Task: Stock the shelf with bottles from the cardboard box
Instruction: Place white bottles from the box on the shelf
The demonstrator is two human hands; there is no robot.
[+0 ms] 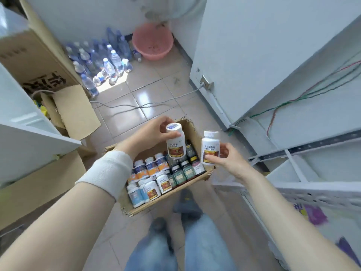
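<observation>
The person has two bare arms with no sleeves. A wide white ribbed band (106,174) wraps the left wrist, with a thin bracelet just past it near the left hand (150,133). The right hand (228,159) wears nothing. The legs wear light blue jeans (205,245). The feet wear dark grey shoes (187,202), at six o'clock.
</observation>
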